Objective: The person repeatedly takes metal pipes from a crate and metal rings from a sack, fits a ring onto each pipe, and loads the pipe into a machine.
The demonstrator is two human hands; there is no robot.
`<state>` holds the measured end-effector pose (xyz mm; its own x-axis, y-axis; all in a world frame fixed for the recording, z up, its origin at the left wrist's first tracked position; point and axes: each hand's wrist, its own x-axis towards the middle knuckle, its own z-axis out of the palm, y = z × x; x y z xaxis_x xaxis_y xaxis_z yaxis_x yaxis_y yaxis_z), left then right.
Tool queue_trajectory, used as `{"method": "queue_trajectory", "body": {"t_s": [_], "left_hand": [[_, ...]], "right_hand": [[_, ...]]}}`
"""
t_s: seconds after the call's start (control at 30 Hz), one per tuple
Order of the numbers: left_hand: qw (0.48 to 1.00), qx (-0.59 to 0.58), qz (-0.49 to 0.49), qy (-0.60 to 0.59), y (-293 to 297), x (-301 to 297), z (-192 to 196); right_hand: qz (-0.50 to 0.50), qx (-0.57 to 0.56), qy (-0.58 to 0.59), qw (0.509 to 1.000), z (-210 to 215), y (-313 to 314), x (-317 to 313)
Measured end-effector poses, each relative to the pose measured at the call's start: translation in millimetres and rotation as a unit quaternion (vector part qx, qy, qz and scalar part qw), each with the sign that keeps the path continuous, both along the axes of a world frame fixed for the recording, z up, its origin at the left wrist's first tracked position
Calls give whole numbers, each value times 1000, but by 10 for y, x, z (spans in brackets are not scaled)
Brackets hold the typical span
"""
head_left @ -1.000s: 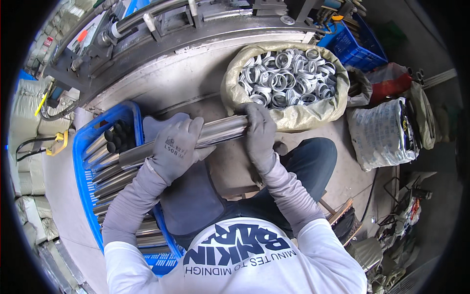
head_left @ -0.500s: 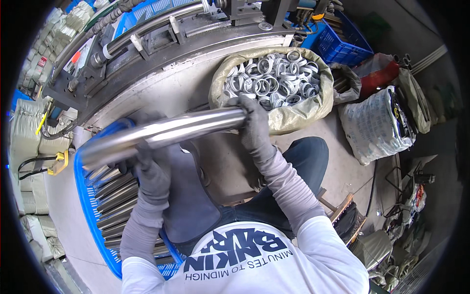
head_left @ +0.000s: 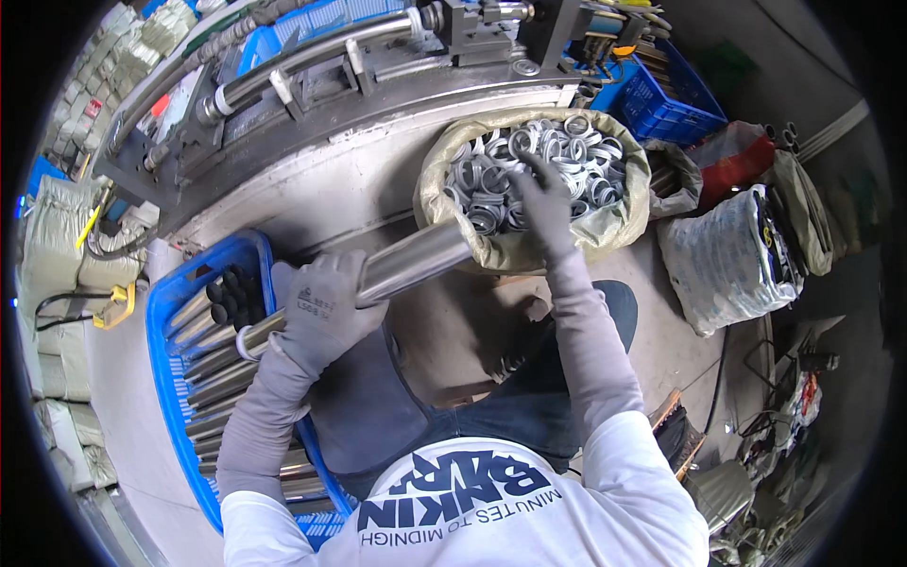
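My left hand [head_left: 326, 304], in a grey glove, is wrapped round a shiny metal tube [head_left: 416, 259]. The tube slants up to the right, its far end close to the rim of a woven sack [head_left: 432, 194]. A pale ring [head_left: 245, 344] sits at the tube's lower left end. Over the sack my gloved right hand [head_left: 546, 206] reaches down with its fingers apart, its fingertips at the pile of whitish-grey rings [head_left: 597, 168]. Whether the fingertips touch a ring is hard to make out.
To my left a blue plastic basket [head_left: 162, 364] holds several metal tubes [head_left: 225, 402]. A long machine bench [head_left: 283, 142] runs across the far side. Beyond the sack at right stand a blue crate [head_left: 675, 111] and a white stuffed sack [head_left: 723, 260].
My right hand has let go of the tube's right end and moved to the rings. My left hand has shifted, and the tube now tilts more, its lower left end nearer the basket.
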<state>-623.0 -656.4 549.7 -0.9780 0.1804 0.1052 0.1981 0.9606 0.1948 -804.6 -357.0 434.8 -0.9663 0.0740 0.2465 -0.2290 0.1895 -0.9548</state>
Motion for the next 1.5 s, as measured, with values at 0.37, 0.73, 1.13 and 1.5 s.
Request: {"method": "queue_trajectory", "body": {"t_s": [0.37, 0.73, 1.13, 1.5], "left_hand": [[997, -11, -56, 49, 97, -28, -214], [998, -22, -53, 14, 105, -33, -217], [999, -6, -42, -7, -132, 124, -43], [997, 18, -53, 52, -280, 364, -190]], "right_hand": [[136, 17, 48, 989, 90, -386, 968], [135, 57, 95, 985, 518, -556, 1084], [50, 181, 149, 971, 90, -141, 382], [-105, 466, 196, 856, -56, 1007, -264]]}}
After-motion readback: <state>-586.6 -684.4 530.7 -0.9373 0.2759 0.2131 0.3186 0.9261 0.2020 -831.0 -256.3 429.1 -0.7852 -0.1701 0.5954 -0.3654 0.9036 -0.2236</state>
